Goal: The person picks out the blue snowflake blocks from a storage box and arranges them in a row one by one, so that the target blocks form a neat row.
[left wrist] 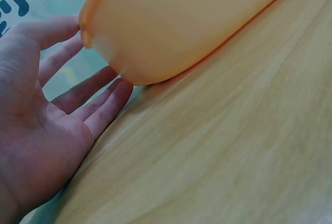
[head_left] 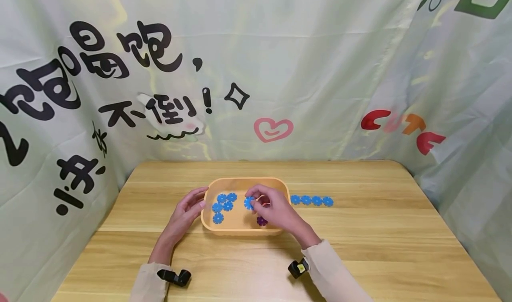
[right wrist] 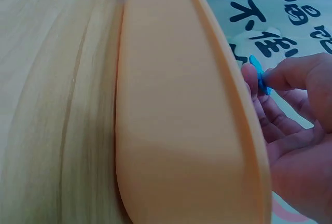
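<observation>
My right hand (head_left: 276, 206) is over the right half of an orange plastic tray (head_left: 240, 232), pinching a blue snowflake disc (head_left: 249, 203) between thumb and fingertips. In the right wrist view that blue disc (right wrist: 261, 76) appears edge-on above the rim. My left hand (head_left: 185, 215) rests against the tray's left end. Its fingers are spread and fairly straight, thumb at the rim, in the left wrist view. Several blue snowflake discs (head_left: 227, 205) lie in the tray's left part. Beneath the right hand lies a purple snowflake disc (head_left: 262, 221), partly hidden by it.
Right of the tray, a straight row of several blue snowflake discs (head_left: 317, 200) lies on the wooden table (head_left: 380, 231). A printed curtain (head_left: 320, 71) hangs behind and along the table's sides. Each sleeve cuff carries a small black camera mount (head_left: 174, 277).
</observation>
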{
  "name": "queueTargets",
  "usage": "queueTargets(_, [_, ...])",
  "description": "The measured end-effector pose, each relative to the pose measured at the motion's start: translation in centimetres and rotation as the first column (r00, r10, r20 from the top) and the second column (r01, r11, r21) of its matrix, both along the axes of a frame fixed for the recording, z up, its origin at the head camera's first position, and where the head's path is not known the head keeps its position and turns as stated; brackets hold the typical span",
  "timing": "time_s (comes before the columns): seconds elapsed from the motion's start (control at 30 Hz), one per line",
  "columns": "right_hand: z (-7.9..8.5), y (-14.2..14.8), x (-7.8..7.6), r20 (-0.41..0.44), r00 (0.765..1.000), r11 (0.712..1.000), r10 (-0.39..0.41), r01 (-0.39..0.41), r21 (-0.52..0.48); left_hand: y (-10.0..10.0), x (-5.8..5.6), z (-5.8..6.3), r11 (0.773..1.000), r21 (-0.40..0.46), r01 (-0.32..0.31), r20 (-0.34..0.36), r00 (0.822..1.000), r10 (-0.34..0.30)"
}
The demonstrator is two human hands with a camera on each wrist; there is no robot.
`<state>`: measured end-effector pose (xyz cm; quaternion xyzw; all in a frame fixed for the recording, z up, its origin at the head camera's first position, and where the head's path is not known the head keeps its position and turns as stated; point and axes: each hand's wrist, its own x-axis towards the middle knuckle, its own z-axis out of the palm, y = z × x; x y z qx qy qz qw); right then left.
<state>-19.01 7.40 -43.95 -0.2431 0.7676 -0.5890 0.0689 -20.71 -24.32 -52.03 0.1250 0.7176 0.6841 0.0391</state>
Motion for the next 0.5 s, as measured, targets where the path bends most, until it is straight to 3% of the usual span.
queueTargets(0.2, [0.4, 1.1, 0.7, -0.049, 0.997, 0.998, -0.053, 0.054, 0.016, 0.0, 0.1, 0.0, 1.000, 0.002, -0.003, 0.004, 1.000, 0.003])
queueTargets(0.5, [1.0, 3.0, 1.3, -0.058, 0.994, 0.994, -0.089, 0.092, 0.054, 0.0, 0.0, 0.1, 1.000, -0.002, -0.006, 0.006, 1.000, 0.006])
